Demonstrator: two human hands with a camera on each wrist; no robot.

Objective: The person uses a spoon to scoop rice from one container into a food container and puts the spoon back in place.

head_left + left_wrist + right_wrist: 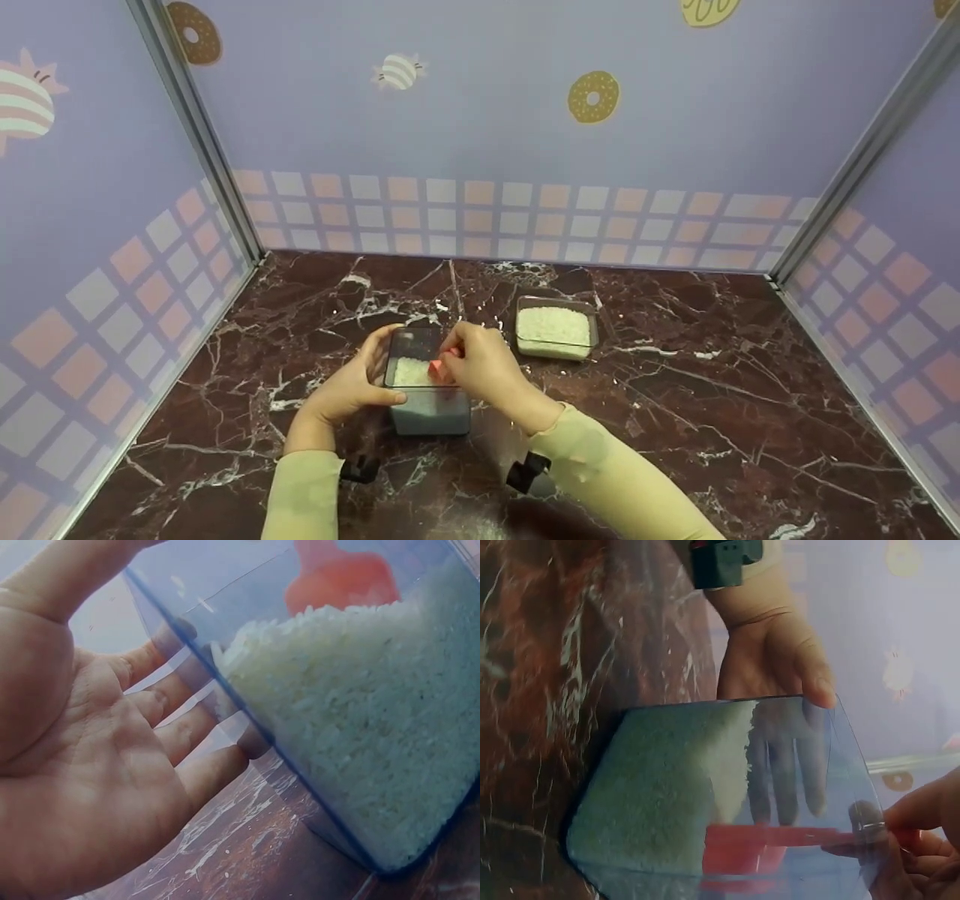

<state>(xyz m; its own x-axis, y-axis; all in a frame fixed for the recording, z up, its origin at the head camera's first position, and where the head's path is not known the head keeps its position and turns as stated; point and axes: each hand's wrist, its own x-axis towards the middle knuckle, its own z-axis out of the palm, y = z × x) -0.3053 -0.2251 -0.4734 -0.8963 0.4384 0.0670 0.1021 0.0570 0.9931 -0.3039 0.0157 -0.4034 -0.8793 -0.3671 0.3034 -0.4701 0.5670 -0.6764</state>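
Observation:
A clear bluish plastic container [431, 417], partly filled with white rice [360, 697], stands on the tabletop. My left hand [349, 390] holds it from the left side, with the thumb at the near rim and the fingers along the far-left wall. Inside, a red scoop [742, 849] meets the rice near the right wall. My right hand [484, 367] pinches the scoop's handle at the container's upper right edge. Part of the handle is hidden behind those fingers.
To the right and farther back is a second clear container [555, 351] of white rice. Loose grains lie scattered on the dark marbled tabletop [675, 420]. Patterned panels [495, 135] enclose the back and both sides.

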